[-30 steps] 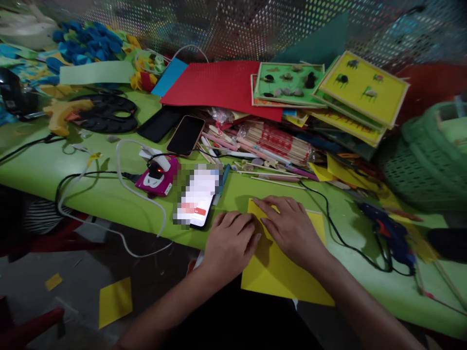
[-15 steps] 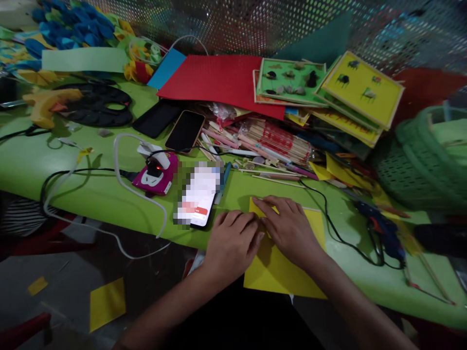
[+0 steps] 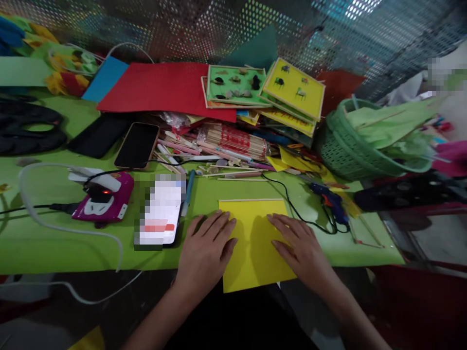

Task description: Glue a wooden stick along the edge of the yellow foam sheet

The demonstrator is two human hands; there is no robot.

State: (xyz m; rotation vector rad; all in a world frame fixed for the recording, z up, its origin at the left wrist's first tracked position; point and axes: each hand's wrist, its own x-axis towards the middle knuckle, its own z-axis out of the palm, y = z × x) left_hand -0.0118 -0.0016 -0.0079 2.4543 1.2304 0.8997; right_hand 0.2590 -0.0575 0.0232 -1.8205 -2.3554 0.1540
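Left hand (image 3: pixel 206 250) lies flat and unclenched on the left edge of the yellow paper sheet (image 3: pixel 251 243); the right hand (image 3: pixel 301 248) presses open-palmed on its right side, pinning it to the green table (image 3: pixel 51 243), its near edge overhanging.

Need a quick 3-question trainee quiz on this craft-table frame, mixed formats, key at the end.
1. True or false: both hands lie flat on the yellow paper sheet.
2. What lies just left of the left hand? A) green plastic basket B) smartphone with lit screen C) red card sheet
3. Fill in: the blue glue gun lies on the green table to the ____ of the right hand.

Key: 1 true; 2 B; 3 right.
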